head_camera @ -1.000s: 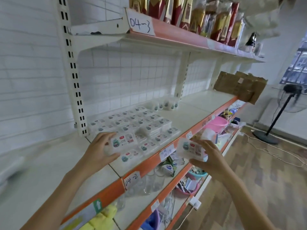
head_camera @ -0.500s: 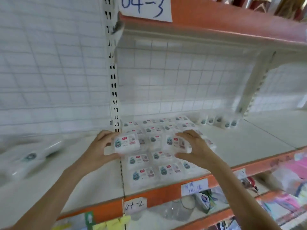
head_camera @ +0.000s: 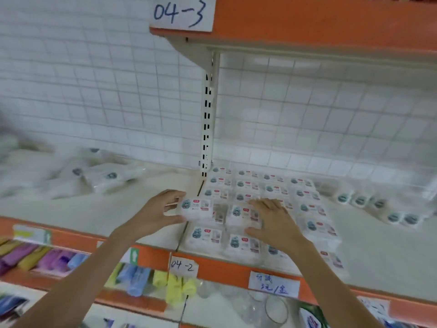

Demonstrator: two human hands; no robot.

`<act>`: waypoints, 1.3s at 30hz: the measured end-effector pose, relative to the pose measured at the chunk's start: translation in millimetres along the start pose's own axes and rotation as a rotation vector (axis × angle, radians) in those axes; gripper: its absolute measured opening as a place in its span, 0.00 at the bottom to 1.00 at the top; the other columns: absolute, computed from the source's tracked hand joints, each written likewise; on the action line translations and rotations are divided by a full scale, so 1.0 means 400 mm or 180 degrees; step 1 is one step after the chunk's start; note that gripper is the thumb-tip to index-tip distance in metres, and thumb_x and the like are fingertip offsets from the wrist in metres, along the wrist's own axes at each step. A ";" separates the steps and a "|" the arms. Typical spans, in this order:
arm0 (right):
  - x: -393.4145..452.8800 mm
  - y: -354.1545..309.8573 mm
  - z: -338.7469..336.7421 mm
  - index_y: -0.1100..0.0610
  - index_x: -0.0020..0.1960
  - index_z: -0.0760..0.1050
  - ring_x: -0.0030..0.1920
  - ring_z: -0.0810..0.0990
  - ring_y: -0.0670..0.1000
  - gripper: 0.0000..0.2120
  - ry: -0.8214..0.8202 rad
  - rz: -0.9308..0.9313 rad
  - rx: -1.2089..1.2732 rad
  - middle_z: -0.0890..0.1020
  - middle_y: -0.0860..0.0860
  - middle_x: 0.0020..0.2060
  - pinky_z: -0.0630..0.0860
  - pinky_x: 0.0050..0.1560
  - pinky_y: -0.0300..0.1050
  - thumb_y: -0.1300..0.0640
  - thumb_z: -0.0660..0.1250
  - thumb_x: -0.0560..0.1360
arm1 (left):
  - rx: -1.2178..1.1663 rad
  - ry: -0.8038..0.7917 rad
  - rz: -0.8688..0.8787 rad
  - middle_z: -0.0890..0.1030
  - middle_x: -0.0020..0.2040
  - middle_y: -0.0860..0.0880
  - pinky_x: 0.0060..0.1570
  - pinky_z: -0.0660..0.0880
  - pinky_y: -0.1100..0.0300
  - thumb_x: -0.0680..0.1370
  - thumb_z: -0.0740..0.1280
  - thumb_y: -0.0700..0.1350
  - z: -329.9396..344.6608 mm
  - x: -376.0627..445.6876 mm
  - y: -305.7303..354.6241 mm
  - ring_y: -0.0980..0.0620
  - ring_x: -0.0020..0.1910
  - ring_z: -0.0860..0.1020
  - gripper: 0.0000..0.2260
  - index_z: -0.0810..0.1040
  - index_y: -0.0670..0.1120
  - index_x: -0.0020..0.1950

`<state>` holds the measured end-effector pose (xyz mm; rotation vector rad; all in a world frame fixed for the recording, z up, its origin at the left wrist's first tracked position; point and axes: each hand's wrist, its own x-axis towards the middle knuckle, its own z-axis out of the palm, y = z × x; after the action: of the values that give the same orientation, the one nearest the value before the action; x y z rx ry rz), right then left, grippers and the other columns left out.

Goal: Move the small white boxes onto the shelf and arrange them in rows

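Several small white boxes (head_camera: 260, 185) with blue and red labels lie in rows on the white shelf (head_camera: 378, 256) marked 04-2. My left hand (head_camera: 163, 210) grips one small white box (head_camera: 196, 208) by its left end, just above the left edge of the rows. My right hand (head_camera: 272, 221) rests on another small white box (head_camera: 243, 215) in the second row from the front, fingers around its right end. The two held boxes sit side by side with a narrow gap between them.
A loose heap of white packs (head_camera: 94, 176) lies on the shelf to the left. Small round tubs (head_camera: 378, 207) line up on the right. An upright slotted post (head_camera: 207, 129) stands behind the rows. The 04-3 shelf (head_camera: 307, 22) hangs overhead. Coloured items (head_camera: 47, 259) fill the lower shelf.
My right hand brought its box from beside the shelf edge in over the rows and lowered it there. My left hand kept its box and moved slightly toward the rows. The camera swung left.
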<state>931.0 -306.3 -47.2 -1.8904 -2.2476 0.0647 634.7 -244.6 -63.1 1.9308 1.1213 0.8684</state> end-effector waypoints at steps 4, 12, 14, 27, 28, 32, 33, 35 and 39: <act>-0.011 -0.002 0.007 0.48 0.70 0.63 0.68 0.61 0.50 0.28 0.0204 -0.0015 -0.0031 0.64 0.47 0.67 0.57 0.68 0.46 0.42 0.64 0.73 | -0.0033 -0.0117 0.0013 0.70 0.58 0.57 0.53 0.68 0.77 0.70 0.73 0.37 0.057 0.003 0.013 0.62 0.57 0.72 0.23 0.69 0.55 0.59; -0.048 0.001 0.024 0.50 0.66 0.69 0.66 0.65 0.51 0.23 0.0462 0.0016 0.0067 0.70 0.48 0.63 0.62 0.68 0.49 0.45 0.65 0.73 | -0.0292 0.0095 -0.0202 0.66 0.56 0.52 0.49 0.71 0.76 0.70 0.71 0.34 0.111 0.029 0.002 0.61 0.54 0.71 0.24 0.70 0.46 0.64; -0.056 0.004 0.033 0.52 0.63 0.73 0.63 0.71 0.53 0.20 0.0642 0.0011 0.0106 0.75 0.49 0.60 0.66 0.65 0.53 0.49 0.68 0.73 | -0.0330 0.0144 -0.0233 0.67 0.58 0.49 0.47 0.71 0.76 0.70 0.71 0.33 0.118 0.030 -0.001 0.62 0.53 0.72 0.25 0.69 0.44 0.65; -0.059 -0.018 0.048 0.57 0.58 0.77 0.55 0.77 0.57 0.15 0.0730 0.0174 0.0004 0.79 0.53 0.56 0.73 0.58 0.50 0.56 0.69 0.72 | -0.0025 0.0080 -0.0208 0.68 0.60 0.44 0.61 0.70 0.60 0.71 0.70 0.33 0.123 0.041 0.008 0.51 0.56 0.73 0.25 0.69 0.39 0.66; -0.062 -0.019 0.054 0.57 0.59 0.77 0.55 0.78 0.57 0.15 0.0761 0.0191 -0.0028 0.79 0.53 0.56 0.72 0.58 0.50 0.57 0.69 0.72 | 0.0006 0.0077 -0.0228 0.68 0.60 0.44 0.61 0.70 0.59 0.70 0.70 0.33 0.124 0.042 0.007 0.51 0.56 0.73 0.25 0.69 0.40 0.66; -0.073 -0.031 0.047 0.55 0.65 0.72 0.63 0.73 0.55 0.18 0.0678 0.0240 -0.0172 0.75 0.52 0.63 0.66 0.65 0.49 0.53 0.64 0.76 | 0.0158 -0.0003 -0.0287 0.68 0.63 0.44 0.61 0.71 0.56 0.69 0.73 0.37 0.119 0.045 0.009 0.49 0.59 0.73 0.29 0.67 0.42 0.67; -0.076 -0.036 0.037 0.53 0.67 0.69 0.65 0.70 0.53 0.19 0.0588 0.0238 -0.0203 0.73 0.51 0.65 0.64 0.67 0.48 0.52 0.63 0.77 | 0.0175 -0.0041 -0.0269 0.68 0.63 0.44 0.60 0.71 0.56 0.69 0.73 0.38 0.117 0.042 0.016 0.48 0.60 0.72 0.31 0.65 0.42 0.69; -0.091 -0.044 0.013 0.52 0.68 0.68 0.67 0.68 0.51 0.20 0.0545 0.0275 -0.0164 0.72 0.49 0.66 0.63 0.68 0.48 0.50 0.61 0.77 | 0.0284 -0.0070 -0.0240 0.67 0.63 0.44 0.60 0.70 0.55 0.70 0.73 0.40 0.104 0.029 0.032 0.48 0.61 0.71 0.33 0.60 0.43 0.71; -0.173 -0.054 -0.033 0.53 0.68 0.68 0.65 0.70 0.51 0.20 0.0707 0.0532 -0.0022 0.74 0.50 0.64 0.67 0.64 0.46 0.49 0.60 0.77 | 0.0951 0.0196 0.0264 0.68 0.62 0.44 0.54 0.70 0.61 0.75 0.68 0.46 0.061 -0.037 0.060 0.52 0.54 0.72 0.24 0.65 0.44 0.69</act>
<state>923.4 -379.3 -39.3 -1.9774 -1.9467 -0.1224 658.8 -272.6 -58.2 2.2200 1.2738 0.8475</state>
